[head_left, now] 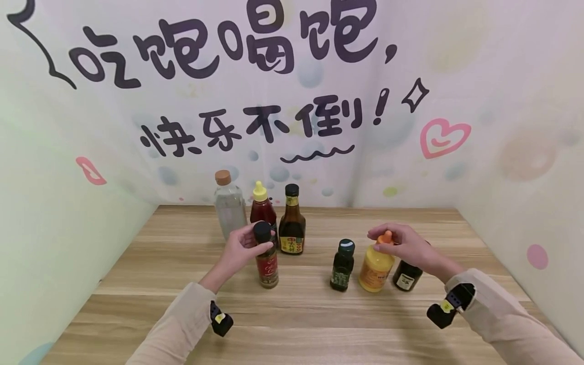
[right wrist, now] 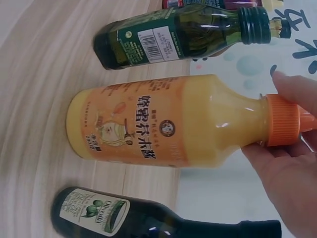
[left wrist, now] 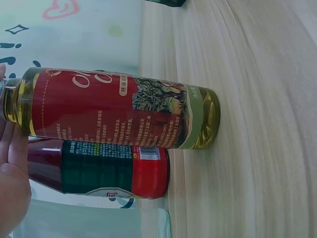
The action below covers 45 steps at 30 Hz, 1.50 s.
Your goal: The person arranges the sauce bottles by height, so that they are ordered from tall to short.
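In the head view, a clear bottle (head_left: 230, 210) stands at 11 o'clock from the red-label bottle (head_left: 268, 267), a red sauce bottle (head_left: 263, 212) at 12, a brown bottle (head_left: 292, 225) at 1. The yellow bottle (head_left: 375, 266) is at 3, with a small green bottle (head_left: 342, 266) between and a dark bottle (head_left: 407, 278) just past. The left hand (head_left: 242, 249) grips the red-label bottle's top; the right hand (head_left: 406, 246) pinches the yellow bottle's orange cap (right wrist: 282, 120). Both stand straight, caps up, on the wood surface (head_left: 292, 324) by a white wall cloth (head_left: 388, 167).

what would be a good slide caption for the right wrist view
Right hand holds a yellow bottle by its orange cap, between a green bottle and a dark bottle.
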Each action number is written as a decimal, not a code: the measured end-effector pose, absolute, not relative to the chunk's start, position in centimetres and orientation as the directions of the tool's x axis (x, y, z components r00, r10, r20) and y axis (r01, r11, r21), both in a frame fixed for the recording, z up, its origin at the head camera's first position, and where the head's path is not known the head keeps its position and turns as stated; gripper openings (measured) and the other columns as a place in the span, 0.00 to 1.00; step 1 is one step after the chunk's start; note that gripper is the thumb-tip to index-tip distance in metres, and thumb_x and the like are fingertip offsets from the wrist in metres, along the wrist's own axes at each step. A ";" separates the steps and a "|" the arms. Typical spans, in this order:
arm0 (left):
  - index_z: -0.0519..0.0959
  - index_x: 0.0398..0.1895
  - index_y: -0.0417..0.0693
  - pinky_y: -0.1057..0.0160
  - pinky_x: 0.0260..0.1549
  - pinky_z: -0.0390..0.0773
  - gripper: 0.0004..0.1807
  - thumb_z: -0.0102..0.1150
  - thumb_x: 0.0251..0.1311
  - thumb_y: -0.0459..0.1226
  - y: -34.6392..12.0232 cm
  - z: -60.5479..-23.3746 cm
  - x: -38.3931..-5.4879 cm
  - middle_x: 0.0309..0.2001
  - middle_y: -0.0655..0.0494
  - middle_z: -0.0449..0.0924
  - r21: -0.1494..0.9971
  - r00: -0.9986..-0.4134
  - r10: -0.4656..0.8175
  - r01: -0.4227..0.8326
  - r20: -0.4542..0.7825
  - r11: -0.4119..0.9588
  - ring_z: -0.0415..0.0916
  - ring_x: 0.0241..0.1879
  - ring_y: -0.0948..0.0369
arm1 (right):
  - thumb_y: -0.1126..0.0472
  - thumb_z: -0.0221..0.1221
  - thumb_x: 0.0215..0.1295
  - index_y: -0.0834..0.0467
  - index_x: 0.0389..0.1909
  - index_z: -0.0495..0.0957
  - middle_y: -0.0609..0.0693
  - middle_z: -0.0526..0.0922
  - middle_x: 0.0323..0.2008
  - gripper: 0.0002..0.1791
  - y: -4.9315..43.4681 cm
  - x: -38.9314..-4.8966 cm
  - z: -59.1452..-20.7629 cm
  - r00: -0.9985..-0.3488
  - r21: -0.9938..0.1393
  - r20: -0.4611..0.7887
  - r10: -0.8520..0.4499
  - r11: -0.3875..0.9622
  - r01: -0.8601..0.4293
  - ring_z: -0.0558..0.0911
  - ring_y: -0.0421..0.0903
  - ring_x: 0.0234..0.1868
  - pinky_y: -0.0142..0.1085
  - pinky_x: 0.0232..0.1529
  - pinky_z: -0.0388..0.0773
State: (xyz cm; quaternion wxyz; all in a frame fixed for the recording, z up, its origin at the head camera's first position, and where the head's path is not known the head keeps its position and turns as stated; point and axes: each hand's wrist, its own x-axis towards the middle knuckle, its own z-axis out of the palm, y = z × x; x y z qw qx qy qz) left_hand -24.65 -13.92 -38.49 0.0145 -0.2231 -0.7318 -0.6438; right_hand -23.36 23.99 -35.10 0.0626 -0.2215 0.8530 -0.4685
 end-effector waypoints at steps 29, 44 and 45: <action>0.71 0.51 0.32 0.65 0.37 0.76 0.25 0.64 0.47 0.30 -13.9 -37.5 -24.2 0.42 0.36 0.77 0.928 -0.908 0.274 0.356 0.316 0.111 0.78 0.39 0.55 | 0.60 0.59 0.57 0.63 0.42 0.74 0.61 0.75 0.44 0.14 24.0 -23.2 -35.8 -0.904 -0.840 0.101 -0.415 0.451 -0.301 0.76 0.42 0.37 0.35 0.34 0.75; 0.74 0.49 0.36 0.62 0.39 0.76 0.24 0.65 0.46 0.33 -13.0 -34.8 -24.6 0.42 0.42 0.78 0.916 -0.903 0.270 0.378 0.333 0.136 0.78 0.38 0.57 | 0.61 0.59 0.57 0.63 0.41 0.74 0.63 0.74 0.43 0.13 24.0 -23.1 -35.8 -0.903 -0.837 0.106 -0.417 0.453 -0.307 0.75 0.41 0.37 0.34 0.34 0.75; 0.74 0.49 0.37 0.62 0.39 0.76 0.24 0.65 0.46 0.33 -12.8 -34.6 -24.6 0.42 0.42 0.78 0.916 -0.903 0.273 0.377 0.331 0.139 0.78 0.38 0.57 | 0.61 0.59 0.57 0.63 0.41 0.74 0.62 0.74 0.43 0.13 24.0 -23.1 -35.8 -0.903 -0.837 0.109 -0.415 0.452 -0.308 0.75 0.41 0.37 0.34 0.34 0.75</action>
